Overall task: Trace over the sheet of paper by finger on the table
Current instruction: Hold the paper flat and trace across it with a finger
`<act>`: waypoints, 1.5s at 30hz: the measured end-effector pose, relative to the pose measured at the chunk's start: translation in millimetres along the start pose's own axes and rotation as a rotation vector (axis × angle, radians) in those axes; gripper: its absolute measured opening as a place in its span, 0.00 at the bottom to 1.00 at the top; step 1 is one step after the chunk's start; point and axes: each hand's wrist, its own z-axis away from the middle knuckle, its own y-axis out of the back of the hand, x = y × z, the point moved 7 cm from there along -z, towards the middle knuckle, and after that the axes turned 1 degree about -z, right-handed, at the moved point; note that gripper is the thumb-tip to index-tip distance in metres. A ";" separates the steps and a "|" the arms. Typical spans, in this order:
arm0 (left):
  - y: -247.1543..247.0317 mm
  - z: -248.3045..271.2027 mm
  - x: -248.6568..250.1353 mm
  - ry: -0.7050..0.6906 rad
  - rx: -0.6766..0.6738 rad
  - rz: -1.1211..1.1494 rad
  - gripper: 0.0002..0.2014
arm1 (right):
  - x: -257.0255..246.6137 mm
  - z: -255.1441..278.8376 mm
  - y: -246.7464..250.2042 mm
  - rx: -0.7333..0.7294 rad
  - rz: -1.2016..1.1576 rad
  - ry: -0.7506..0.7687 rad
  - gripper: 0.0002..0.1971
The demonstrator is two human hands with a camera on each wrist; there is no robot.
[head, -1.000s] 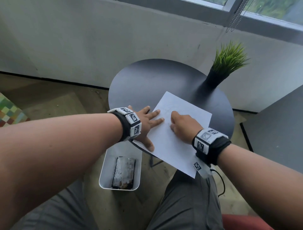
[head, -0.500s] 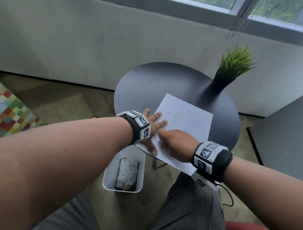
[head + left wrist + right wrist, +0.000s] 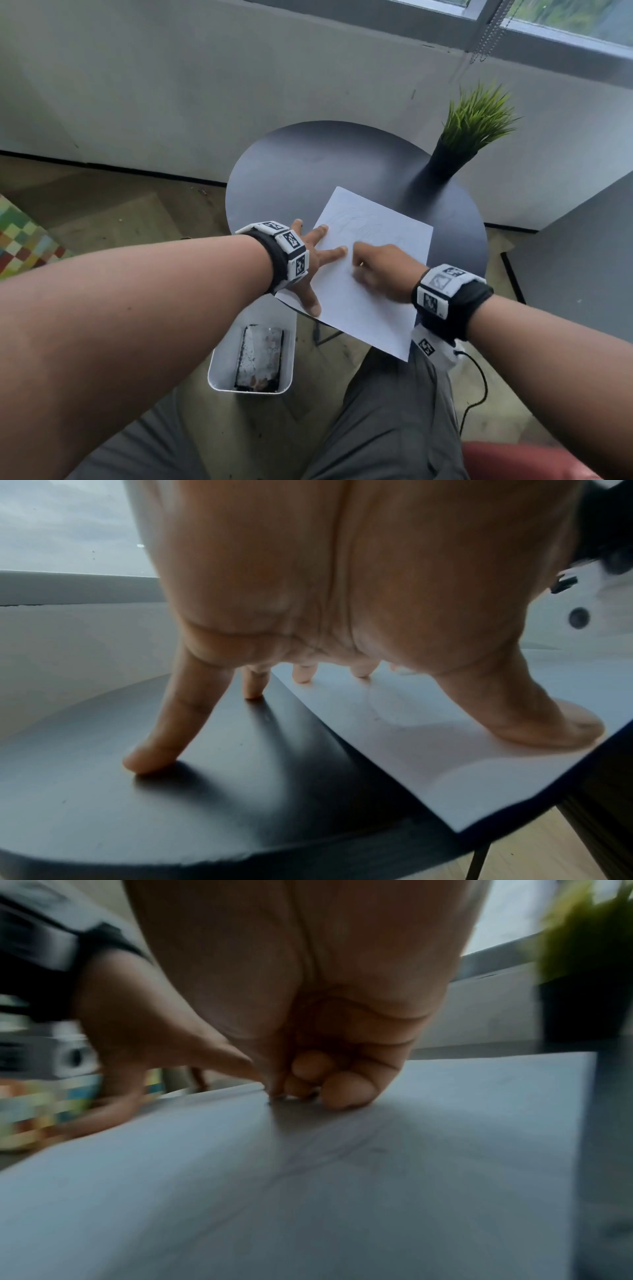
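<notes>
A white sheet [image 3: 376, 222] with a faint line drawing lies on the round dark table [image 3: 308, 164], its near corner hanging over the edge. My left hand [image 3: 315, 253] is spread flat at the sheet's left edge. In the left wrist view the thumb [image 3: 548, 718] presses on the sheet [image 3: 445, 750] and the little finger [image 3: 161, 737] on the table [image 3: 205, 818]. My right hand [image 3: 380, 270] rests on the middle of the sheet, close to the left index finger. Its curled fingers [image 3: 342, 1088] touch the sheet [image 3: 342, 1191] and hold nothing.
A green plant [image 3: 476, 116] in a dark pot [image 3: 445, 164] stands at the table's back right. A white bin [image 3: 219, 359] sits on the floor below the near-left edge. A grey surface [image 3: 582, 246] is to the right, and a checkered rug [image 3: 20, 246] far left.
My right hand slid left across the sheet toward the left hand, then a little up the page. The left hand stayed pressed in place. The head view shifted.
</notes>
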 end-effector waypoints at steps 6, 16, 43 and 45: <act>6.3 -3.7 3.1 0.010 -0.016 -0.053 0.66 | -32.4 18.5 -17.3 -0.003 0.053 0.112 0.05; 7.1 -5.3 4.0 0.022 0.008 -0.082 0.67 | -21.6 8.0 -17.7 0.065 0.041 0.037 0.09; 26.3 2.9 23.2 0.035 -0.014 -0.222 0.69 | 14.9 16.4 -3.1 0.014 -0.003 0.109 0.04; 26.6 3.2 22.8 0.042 -0.009 -0.218 0.68 | 37.0 10.3 8.4 0.138 -0.005 -0.010 0.06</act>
